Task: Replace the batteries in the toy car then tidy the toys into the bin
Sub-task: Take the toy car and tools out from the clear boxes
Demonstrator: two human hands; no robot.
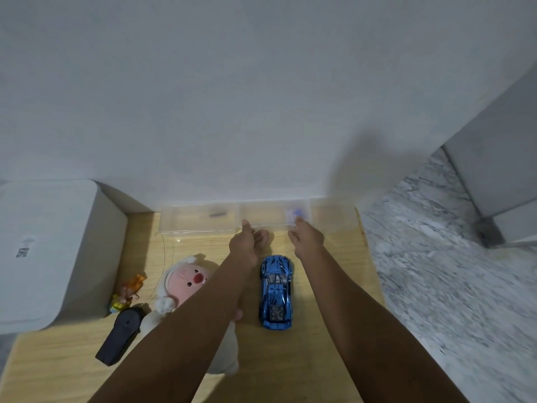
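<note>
A clear plastic bin [200,225] stands at the far edge of the wooden table [319,359], against the wall. My left hand [247,244] holds its near rim, thumb on top and fingers curled below. My right hand [309,238] grips the same rim further right, fingertips at the wall of the bin. The shiny blue toy car [276,292] lies on the table between my forearms, nose toward the bin. A small dark item [218,214] and a bluish item [296,212] show blurred inside the bin.
A pink and white plush toy [186,282] lies left of my left forearm and partly under it. A black remote [120,335] and a small orange-yellow figure [128,292] lie nearby. A white box [46,251] stands at the left. Marble floor [450,271] lies to the right.
</note>
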